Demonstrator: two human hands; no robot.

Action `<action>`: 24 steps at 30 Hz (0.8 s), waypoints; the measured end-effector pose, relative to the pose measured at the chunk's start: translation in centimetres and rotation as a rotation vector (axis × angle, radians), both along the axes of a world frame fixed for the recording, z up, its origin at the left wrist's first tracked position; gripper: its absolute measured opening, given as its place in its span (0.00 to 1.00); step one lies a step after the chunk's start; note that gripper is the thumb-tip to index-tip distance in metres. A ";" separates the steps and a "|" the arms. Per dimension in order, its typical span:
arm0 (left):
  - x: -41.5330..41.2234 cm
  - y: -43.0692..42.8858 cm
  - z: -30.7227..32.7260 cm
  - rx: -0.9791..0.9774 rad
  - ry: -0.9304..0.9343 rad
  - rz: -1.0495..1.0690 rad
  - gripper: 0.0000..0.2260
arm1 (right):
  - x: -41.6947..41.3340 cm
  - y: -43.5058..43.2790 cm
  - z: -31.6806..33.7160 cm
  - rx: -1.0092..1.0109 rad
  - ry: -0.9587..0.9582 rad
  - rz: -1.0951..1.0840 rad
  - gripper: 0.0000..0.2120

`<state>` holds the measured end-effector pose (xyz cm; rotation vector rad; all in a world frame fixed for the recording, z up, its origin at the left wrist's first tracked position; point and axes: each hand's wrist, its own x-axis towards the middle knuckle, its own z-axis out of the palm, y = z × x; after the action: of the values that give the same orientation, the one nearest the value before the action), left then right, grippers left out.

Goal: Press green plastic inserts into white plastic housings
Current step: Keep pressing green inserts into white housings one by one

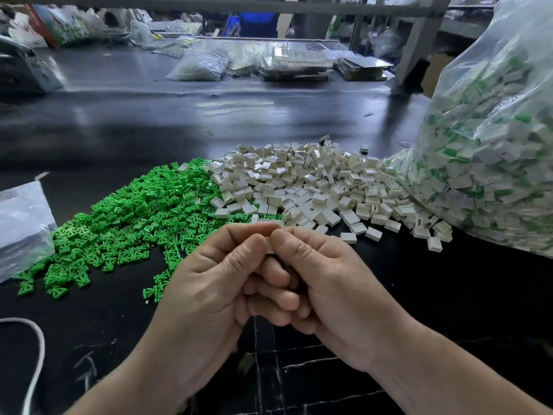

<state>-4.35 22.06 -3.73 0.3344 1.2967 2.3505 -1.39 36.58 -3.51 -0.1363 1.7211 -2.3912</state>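
Over the black tabletop (179,121), near edge: left hand (209,283) and right hand (335,280) meet, fingers curled, both pinching one white housing (270,250). Heap of green inserts (125,217) behind-left; loose white housings (314,187) behind-right, touching a filled clear bag (493,145).

No legible text or labels.

The person's left hand (209,286) and right hand (335,283) are showing bare. The left forearm (134,375) and right forearm (443,369) are likewise showing bare, with uncovered arm reaching right down to the lower edge of the view. Fine creases are lining the knuckles of both hands, and overhead light is catching softly on the backs of the fingers.
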 end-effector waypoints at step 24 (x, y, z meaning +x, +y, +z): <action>-2.3 -1.5 -2.4 -1.580 1.145 0.280 0.15 | -2.2 1.7 -1.7 1.624 0.302 -0.057 0.20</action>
<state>-6.62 20.59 -6.13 0.9501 3.2331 0.4217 -3.60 38.29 -5.21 -0.1748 3.1133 -0.3872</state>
